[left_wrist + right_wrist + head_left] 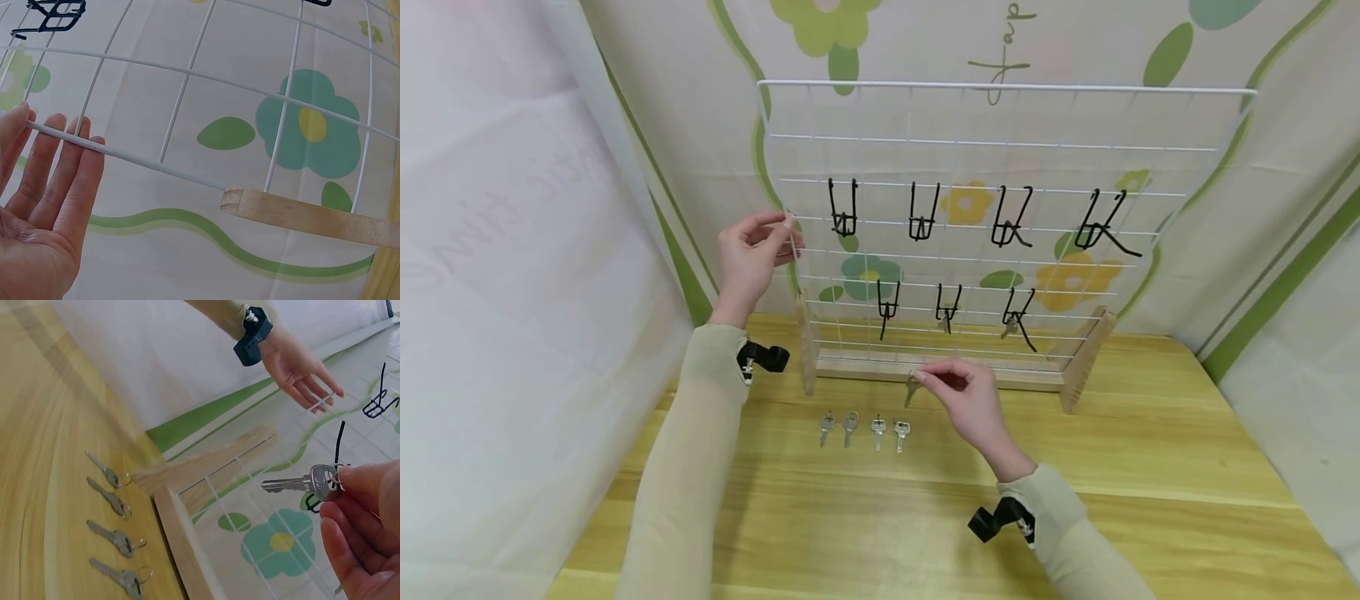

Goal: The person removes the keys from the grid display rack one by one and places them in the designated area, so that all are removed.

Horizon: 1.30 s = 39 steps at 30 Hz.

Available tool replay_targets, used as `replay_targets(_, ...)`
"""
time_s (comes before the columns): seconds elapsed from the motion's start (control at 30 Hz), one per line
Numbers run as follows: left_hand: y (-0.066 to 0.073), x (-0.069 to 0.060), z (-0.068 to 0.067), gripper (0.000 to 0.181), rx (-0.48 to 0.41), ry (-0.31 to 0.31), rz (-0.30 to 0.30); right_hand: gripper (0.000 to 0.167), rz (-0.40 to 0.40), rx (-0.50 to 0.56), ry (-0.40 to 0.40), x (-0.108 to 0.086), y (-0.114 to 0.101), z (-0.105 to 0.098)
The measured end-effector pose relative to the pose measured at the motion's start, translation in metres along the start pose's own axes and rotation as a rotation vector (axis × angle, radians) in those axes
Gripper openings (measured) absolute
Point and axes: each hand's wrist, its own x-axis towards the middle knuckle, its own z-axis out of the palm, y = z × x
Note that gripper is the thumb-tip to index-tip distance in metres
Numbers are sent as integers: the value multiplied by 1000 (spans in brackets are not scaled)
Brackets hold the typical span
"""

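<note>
My left hand (751, 254) grips the left edge of a white wire grid rack (1000, 86), its thumb and fingers around the edge wire. In the right wrist view a silver key (306, 482) hangs from a small ring pinched between thumb and index finger of my right hand (966, 400). That key is just in front of the rack's wooden base (1030, 380). Several more silver keys, among them one key (827, 427) at the left end, lie in a row on the table. Keys seem to hang on the lower middle hook (948, 308) and the lower right hook (1017, 312).
Black wire hooks fill two rows on the grid, the upper row including a left hook (843, 208) and a right hook (1108, 223). Wooden side feet (1086, 362) hold the rack up on the wood-grain table (850, 525). Behind it hangs a flower-printed cloth (700, 108).
</note>
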Motion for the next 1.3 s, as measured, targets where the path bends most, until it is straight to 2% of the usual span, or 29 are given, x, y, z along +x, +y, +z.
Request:
replay_targets(0.2,0,0,1,27,7,5,-1,14,57,-54,-43,-4,20,-12)
replay_targets(0.47,2,-1,1,26,-4,7,2,5,155,-163,-125,-9,38,-27)
replay_targets(0.67,3,-1,1,25,-3,4,12,6,245,-250,-199,-12,62,-29)
replay_targets(0.8,2,-2,0,26,6,-1,5,6,286,-277,-221,-13,81,-27)
replay_targets(1.0,1,-2,0,27,9,-3,4,7,280,-326,-209,-15,94,-21)
replay_targets(1.3,1,-1,0,28,-8,-8,2,5,260,-442,-191,-15,93,-14)
